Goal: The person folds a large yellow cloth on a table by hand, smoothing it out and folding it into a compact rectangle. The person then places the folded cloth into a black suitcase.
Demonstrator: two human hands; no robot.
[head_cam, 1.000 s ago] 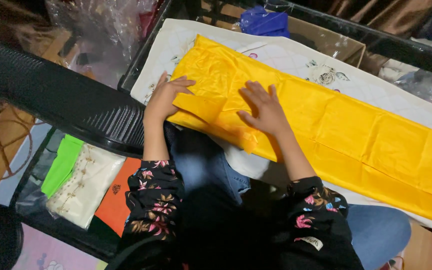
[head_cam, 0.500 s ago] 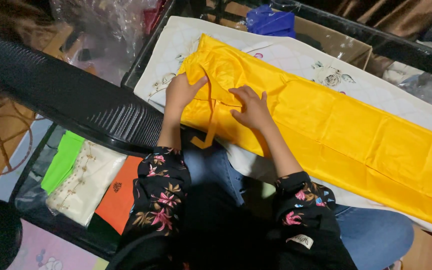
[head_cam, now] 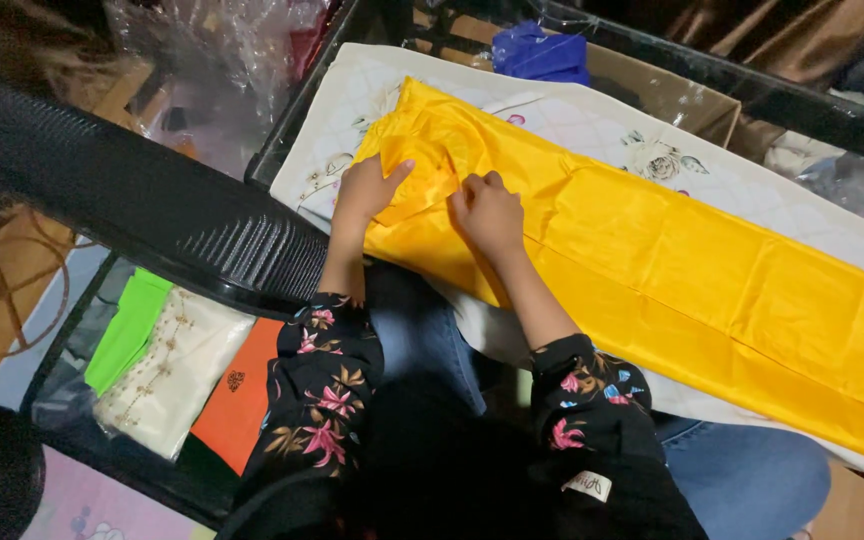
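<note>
A long strip of shiny yellow fabric (head_cam: 712, 290) lies folded along a white quilted cover with flower prints (head_cam: 612, 130). Both hands work at the fabric's left end, where it is bunched and creased. My left hand (head_cam: 370, 190) pinches a fold near the near-left corner, thumb raised. Close to its right, my right hand (head_cam: 490, 212) has its fingers curled on the same bunched part. Black sleeves with pink flowers cover both forearms.
A black ribbed bar (head_cam: 142, 220) runs along the left. Below it lie folded green (head_cam: 130, 328), cream (head_cam: 177, 370) and orange (head_cam: 237, 395) cloths. Clear plastic bags (head_cam: 222, 60) sit at top left, a blue cloth (head_cam: 542, 52) in a cardboard box at top.
The hands moved from lying flat on the folded end to gripping it. The left end of the yellow fabric got lifted and bunched, and the hands came closer together.
</note>
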